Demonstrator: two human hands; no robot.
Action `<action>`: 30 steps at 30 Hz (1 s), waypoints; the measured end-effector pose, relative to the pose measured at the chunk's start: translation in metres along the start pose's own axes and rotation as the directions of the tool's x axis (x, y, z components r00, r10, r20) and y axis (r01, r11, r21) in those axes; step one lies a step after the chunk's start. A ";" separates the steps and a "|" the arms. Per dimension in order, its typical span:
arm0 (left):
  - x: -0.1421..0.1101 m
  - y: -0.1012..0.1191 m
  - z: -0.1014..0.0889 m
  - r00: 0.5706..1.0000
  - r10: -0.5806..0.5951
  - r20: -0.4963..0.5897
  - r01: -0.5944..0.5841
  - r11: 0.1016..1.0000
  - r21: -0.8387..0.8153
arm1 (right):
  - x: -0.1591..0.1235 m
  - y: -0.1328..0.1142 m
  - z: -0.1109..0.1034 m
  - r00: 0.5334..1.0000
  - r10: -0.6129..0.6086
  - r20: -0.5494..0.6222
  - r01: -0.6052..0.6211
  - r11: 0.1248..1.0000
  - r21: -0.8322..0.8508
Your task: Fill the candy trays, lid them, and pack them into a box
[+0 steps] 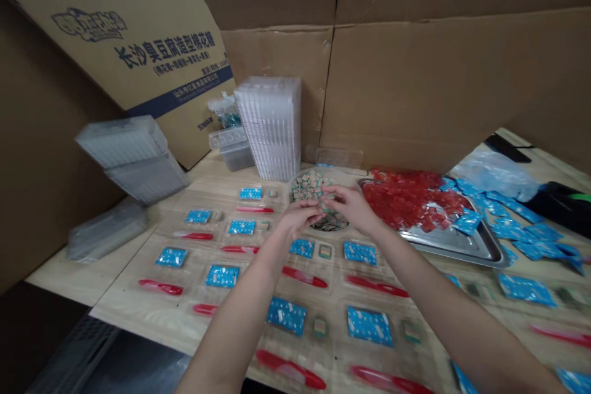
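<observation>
Blue sachets [286, 315] and red spoons [290, 369] lie on the counter [60, 274]. My left hand [299, 217] and right hand [348, 204] curl together, grip unclear, above a round bowl [292, 188] heaped with small striped candy cubes [311, 188], just beside a steel tray [455, 245] of red cubes [406, 200].

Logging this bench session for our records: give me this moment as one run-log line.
left hand: over bowl | right hand: over bowl | round bowl: small multicoloured pieces | steel tray: red cubes | also: blue sachets, red utensils
</observation>
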State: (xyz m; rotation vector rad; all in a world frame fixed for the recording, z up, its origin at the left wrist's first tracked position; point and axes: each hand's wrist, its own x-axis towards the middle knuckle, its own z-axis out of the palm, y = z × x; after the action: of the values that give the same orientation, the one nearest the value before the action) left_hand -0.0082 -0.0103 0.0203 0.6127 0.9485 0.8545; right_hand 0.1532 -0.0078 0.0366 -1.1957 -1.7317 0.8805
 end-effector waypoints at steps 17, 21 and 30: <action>-0.004 0.001 0.006 0.994 0.055 -0.096 -0.055 0.998 0.005 | -0.008 -0.007 0.004 0.973 0.163 -0.161 -0.161 0.987 0.025; -0.001 0.000 0.007 0.992 0.043 -0.118 -0.044 0.999 -0.002 | -0.014 -0.010 -0.009 0.960 0.235 -0.155 -0.221 0.970 0.104; -0.009 -0.003 0.010 0.994 0.085 -0.065 -0.090 0.992 -0.086 | -0.015 -0.006 0.010 0.951 0.256 -0.173 -0.232 0.962 0.143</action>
State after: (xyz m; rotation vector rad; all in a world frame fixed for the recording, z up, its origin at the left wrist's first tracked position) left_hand -0.0012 -0.0199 0.0265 0.5574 0.9389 0.9935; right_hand 0.1449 -0.0250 0.0346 -1.3849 -1.3778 0.9686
